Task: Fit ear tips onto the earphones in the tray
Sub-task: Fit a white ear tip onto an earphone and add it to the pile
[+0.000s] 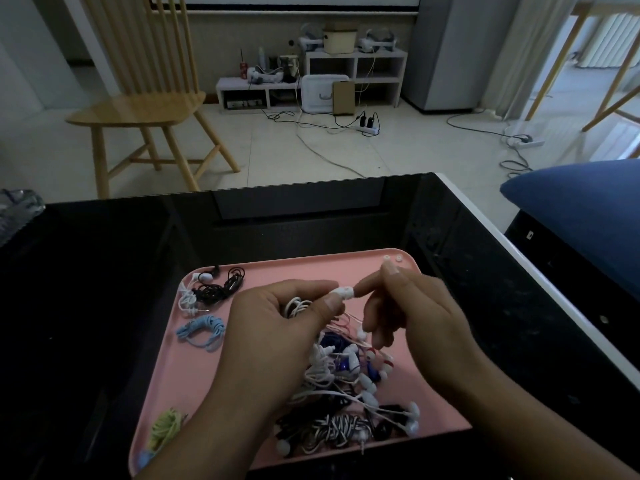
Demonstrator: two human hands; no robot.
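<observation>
Nearest, tangled earphones (349,386) fill the pink tray (446,403). Above them the left hand (277,327) pinches a white earbud (343,292) with its coiled cable, while the right hand (412,313) presses a fingertip on its end, apparently seating a tip; other fingers curl loosely, holding nothing visible. Risk: an off-axis push folds or pops the tip; two spare ear tips (393,259) sit in the tray's far corner.

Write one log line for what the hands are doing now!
left hand: pinches white earbud | right hand: fingertips at ear tip | tray: pink, tangled earphones
</observation>
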